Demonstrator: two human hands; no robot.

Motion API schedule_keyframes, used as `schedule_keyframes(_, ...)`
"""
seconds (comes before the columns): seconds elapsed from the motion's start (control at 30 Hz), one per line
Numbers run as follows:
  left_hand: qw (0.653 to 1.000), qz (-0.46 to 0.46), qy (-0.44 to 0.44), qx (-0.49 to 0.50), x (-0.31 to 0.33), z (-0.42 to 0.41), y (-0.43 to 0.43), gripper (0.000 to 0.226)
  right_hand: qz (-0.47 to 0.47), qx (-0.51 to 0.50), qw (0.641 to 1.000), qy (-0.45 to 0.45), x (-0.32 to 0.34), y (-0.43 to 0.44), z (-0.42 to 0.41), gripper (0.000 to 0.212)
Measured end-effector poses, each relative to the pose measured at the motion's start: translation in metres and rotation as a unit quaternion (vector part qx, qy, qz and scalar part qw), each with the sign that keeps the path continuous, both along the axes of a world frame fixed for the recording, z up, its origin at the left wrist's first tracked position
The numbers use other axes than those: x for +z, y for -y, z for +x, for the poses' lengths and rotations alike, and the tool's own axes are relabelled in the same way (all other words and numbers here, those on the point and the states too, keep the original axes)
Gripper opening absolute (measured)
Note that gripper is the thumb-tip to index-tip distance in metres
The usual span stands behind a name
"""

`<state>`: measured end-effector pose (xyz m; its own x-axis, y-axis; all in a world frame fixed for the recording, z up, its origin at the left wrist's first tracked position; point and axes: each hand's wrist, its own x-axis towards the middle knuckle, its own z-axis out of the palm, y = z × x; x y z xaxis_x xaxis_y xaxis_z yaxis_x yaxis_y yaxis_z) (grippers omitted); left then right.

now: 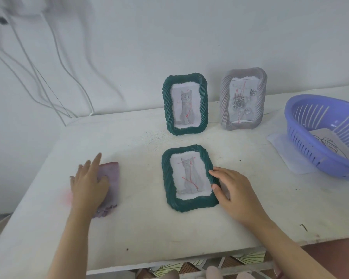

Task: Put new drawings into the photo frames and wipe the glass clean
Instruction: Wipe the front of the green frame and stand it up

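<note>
Frame (187, 176) with a cat picture lies flat in the middle of the table (149, 228). My right hand (236, 194) rests on its right edge, fingers loose. My left hand (89, 184) presses flat on the cloth (112, 178). I cannot read the blurred writing in the grey frame (243, 101). The basket (302, 150) is cut off at the right.

both forearms are bare down to the left hand (89, 186) and right hand (236, 194); fingernails look short, though blurred.
</note>
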<state>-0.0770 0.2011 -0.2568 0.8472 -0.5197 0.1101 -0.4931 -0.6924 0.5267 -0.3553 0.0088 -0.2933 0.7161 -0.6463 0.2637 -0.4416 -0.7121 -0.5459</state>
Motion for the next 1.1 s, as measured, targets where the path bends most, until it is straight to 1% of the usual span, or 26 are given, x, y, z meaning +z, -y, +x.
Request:
schedule_keyframes(0.07,0.996,-0.027,-0.08,-0.005,0.003,0.004,-0.003,0.058,0.004,0.002,1.0,-0.001,0.0,0.0,-0.001,0.043)
schedule_keyframes(0.17,0.989,-0.096,-0.115,-0.004,0.01,0.007,-0.008,0.052,0.004,0.004,1.0,0.006,-0.001,0.001,0.0,0.04)
schedule_keyframes(0.23,0.977,-0.134,-0.165,-0.016,0.016,0.006,-0.011,0.047,0.005,0.005,1.0,0.008,-0.003,0.002,-0.001,0.04)
schedule_keyframes(0.3,0.948,-0.187,-0.252,-0.053,0.024,0.001,-0.013,0.045,0.016,0.004,1.0,0.011,-0.004,0.003,-0.001,0.041)
schedule_keyframes(0.37,0.908,-0.241,-0.325,-0.108,0.032,-0.007,-0.013,0.047,0.015,-0.008,1.0,0.018,-0.002,0.002,-0.001,0.043)
schedule_keyframes(0.47,0.866,-0.296,-0.37,-0.159,0.041,-0.021,-0.003,0.05,-0.048,-0.027,0.997,0.053,0.007,-0.005,0.003,0.047)
schedule_keyframes(0.5,0.855,-0.308,-0.379,-0.176,0.045,-0.027,0.002,0.051,-0.031,-0.016,0.996,0.077,0.013,-0.011,0.005,0.047)
schedule_keyframes(0.53,0.843,-0.32,-0.388,-0.191,0.049,-0.034,0.009,0.052,0.014,0.007,0.995,0.101,0.021,-0.018,0.007,0.047)
schedule_keyframes(0.57,0.832,-0.331,-0.395,-0.208,0.052,-0.042,0.016,0.051,0.084,0.04,0.988,0.123,0.029,-0.027,0.011,0.048)
schedule_keyframes(0.6,0.82,-0.34,-0.404,-0.221,0.054,-0.051,0.024,0.049,0.165,0.072,0.973,0.144,0.037,-0.036,0.016,0.05)
schedule_keyframes(0.67,0.796,-0.357,-0.424,-0.242,0.055,-0.07,0.039,0.046,0.29,0.108,0.928,0.206,0.045,-0.052,0.024,0.056)
schedule_keyframes(0.73,0.786,-0.359,-0.435,-0.255,0.051,-0.089,0.05,0.044,0.369,0.097,0.885,0.268,0.048,-0.061,0.03,0.056)
schedule_keyframes(0.77,0.787,-0.356,-0.434,-0.257,0.048,-0.096,0.054,0.042,0.394,0.076,0.871,0.283,0.049,-0.062,0.032,0.054)
schedule_keyframes(0.8,0.792,-0.353,-0.429,-0.254,0.044,-0.101,0.057,0.04,0.401,0.054,0.869,0.284,0.051,-0.061,0.032,0.053)
schedule_keyframes(0.83,0.806,-0.344,-0.412,-0.249,0.039,-0.103,0.058,0.039,0.391,0.036,0.88,0.267,0.052,-0.057,0.031,0.052)
schedule_keyframes(0.87,0.829,-0.325,-0.384,-0.243,0.033,-0.103,0.058,0.04,0.364,0.024,0.901,0.236,0.051,-0.05,0.03,0.05)
schedule_keyframes(0.93,0.898,-0.24,-0.284,-0.237,0.019,-0.099,0.056,0.044,0.252,0.016,0.958,0.136,0.047,-0.035,0.026,0.046)
schedule_keyframes(0.97,0.926,-0.177,-0.227,-0.243,0.012,-0.096,0.054,0.051,0.176,0.008,0.981,0.08,0.044,-0.028,0.025,0.047)
schedule_keyframes(1.0,0.943,-0.11,-0.18,-0.257,0.005,-0.094,0.051,0.065,0.102,-0.006,0.994,0.034,0.039,-0.023,0.025,0.048)
schedule_keyframes(1.03,0.948,-0.052,-0.142,-0.279,-0.002,-0.092,0.049,0.081,0.042,-0.024,0.999,0.001,0.036,-0.021,0.024,0.049)
schedule_keyframes(1.07,0.946,-0.005,-0.111,-0.304,-0.008,-0.091,0.048,0.093,-0.002,-0.029,0.999,-0.019,0.033,-0.02,0.024,0.05)
schedule_keyframes(1.1,0.942,0.027,-0.084,-0.324,-0.014,-0.089,0.048,0.098,-0.034,-0.012,0.999,-0.034,0.031,-0.02,0.024,0.051)
